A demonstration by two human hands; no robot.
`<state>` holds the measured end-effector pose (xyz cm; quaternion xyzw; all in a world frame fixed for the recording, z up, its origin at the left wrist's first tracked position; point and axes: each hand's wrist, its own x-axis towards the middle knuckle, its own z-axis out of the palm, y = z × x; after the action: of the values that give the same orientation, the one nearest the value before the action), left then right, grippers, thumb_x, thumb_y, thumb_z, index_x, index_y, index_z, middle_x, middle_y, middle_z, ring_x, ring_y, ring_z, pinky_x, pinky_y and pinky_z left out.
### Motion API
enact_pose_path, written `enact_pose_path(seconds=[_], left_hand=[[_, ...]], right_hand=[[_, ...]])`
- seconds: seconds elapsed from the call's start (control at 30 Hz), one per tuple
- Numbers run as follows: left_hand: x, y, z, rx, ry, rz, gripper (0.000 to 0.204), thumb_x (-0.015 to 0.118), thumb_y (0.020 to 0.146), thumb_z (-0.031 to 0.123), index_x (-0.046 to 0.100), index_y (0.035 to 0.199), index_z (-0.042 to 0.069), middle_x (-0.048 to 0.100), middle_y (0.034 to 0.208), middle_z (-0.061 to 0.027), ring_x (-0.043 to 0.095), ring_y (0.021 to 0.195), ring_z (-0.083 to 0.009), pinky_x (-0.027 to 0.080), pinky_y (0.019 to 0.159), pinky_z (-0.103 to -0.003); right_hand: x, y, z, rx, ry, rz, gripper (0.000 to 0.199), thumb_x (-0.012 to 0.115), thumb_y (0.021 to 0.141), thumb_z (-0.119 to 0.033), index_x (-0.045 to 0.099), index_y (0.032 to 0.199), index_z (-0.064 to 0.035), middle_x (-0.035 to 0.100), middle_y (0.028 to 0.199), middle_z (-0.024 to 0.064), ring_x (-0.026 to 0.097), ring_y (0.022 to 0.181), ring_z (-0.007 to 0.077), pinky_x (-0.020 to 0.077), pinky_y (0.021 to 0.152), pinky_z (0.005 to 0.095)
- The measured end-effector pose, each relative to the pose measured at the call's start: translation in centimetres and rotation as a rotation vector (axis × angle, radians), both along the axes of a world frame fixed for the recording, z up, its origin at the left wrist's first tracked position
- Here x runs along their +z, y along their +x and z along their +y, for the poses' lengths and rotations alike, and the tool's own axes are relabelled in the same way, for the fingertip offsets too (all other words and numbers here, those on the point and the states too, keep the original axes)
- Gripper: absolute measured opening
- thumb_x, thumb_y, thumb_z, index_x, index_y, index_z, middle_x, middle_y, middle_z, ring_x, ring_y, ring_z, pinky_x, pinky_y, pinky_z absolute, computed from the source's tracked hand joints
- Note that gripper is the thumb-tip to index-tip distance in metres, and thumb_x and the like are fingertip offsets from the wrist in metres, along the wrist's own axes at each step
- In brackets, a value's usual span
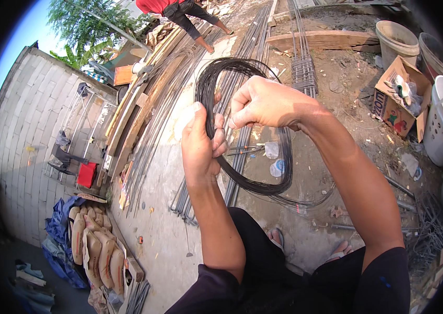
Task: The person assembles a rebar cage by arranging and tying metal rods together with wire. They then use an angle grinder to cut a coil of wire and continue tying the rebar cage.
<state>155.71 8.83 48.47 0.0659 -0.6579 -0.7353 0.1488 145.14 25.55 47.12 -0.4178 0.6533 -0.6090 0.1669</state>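
Dark sleeves are filling the foreground at 4 and 6 o'clock; a black wire coil is hanging just off centre toward 1 o'clock.
The left hand is wrapping the coil's 9 o'clock side. The right hand is curling closed over its 1 o'clock side; whether the partly hidden fingertips are pinching wire cannot be told. Paper sacks are lying at 8 o'clock.
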Motion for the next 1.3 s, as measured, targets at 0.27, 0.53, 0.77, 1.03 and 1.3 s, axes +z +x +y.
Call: enact_pose_path(seconds=[0.27, 0.53, 0.77, 1.03, 1.3], left_hand=[[-1.2, -1.8, -2.8, 0.15, 0.185, 0.009, 0.035, 0.06, 0.107, 0.034, 0.061, 0.112, -0.001, 0.043, 0.066, 0.0049, 0.032, 0.046, -0.0023, 0.025, 0.037, -0.019], [-2.6, -1.8, -2.2, 0.234, 0.044, 0.054, 0.018, 0.062, 0.106, 0.022, 0.057, 0.095, 0.008, 0.046, 0.067, 0.0049, 0.035, 0.046, -0.0028, 0.025, 0.038, -0.022], [-1.3, -0.7, -3.3, 0.257, 0.005, 0.142, 0.023, 0.059, 0.107, 0.026, 0.055, 0.091, 0.009, 0.04, 0.063, 0.0078, 0.029, 0.045, -0.0016, 0.021, 0.039, -0.023], [0.8, 1.9, -6.8, 0.258, 0.228, 0.113, 0.033, 0.053, 0.11, 0.035, 0.058, 0.107, 0.003, 0.044, 0.068, 0.0033, 0.032, 0.046, -0.0035, 0.023, 0.038, -0.021], [-0.5, 1.7, -8.2, 0.224, 0.309, 0.105, 0.034, 0.05, 0.111, 0.036, 0.056, 0.109, 0.003, 0.043, 0.068, 0.0033, 0.032, 0.046, -0.0038, 0.024, 0.038, -0.02]], right_hand=[[-0.8, 5.0, -0.8, 0.349, 0.384, 0.401, 0.01, 0.072, 0.076, -0.014, 0.072, 0.079, -0.0042, 0.07, 0.073, 0.0118, 0.067, 0.07, 0.0241, 0.0507, 0.067, 0.0398], [-2.4, 5.7, -1.7, 0.211, 0.42, 0.356, 0.018, 0.066, 0.085, -0.017, 0.071, 0.095, -0.0023, 0.075, 0.088, 0.0162, 0.073, 0.087, 0.0283, 0.0562, 0.08, 0.0407], [0.1, 6.3, -3.8, -0.046, 0.027, -0.107, 0.023, 0.054, 0.098, -0.014, 0.064, 0.087, 0.0031, 0.065, 0.074, 0.0135, 0.069, 0.074, 0.0209, 0.052, 0.069, 0.0365], [6.2, -1.0, 10.7, -0.213, 0.102, 0.214, 0.023, 0.059, 0.097, -0.018, 0.072, 0.093, -0.0001, 0.05, 0.067, -0.0049, 0.042, 0.06, 0.0046, 0.0332, 0.054, 0.0254], [6.9, -1.8, 21.9, -0.688, -0.365, 0.07, 0.024, 0.06, 0.103, -0.029, 0.068, 0.113, -0.0084, 0.035, 0.063, -0.0145, 0.025, 0.05, -0.003, 0.0156, 0.044, 0.0175]])
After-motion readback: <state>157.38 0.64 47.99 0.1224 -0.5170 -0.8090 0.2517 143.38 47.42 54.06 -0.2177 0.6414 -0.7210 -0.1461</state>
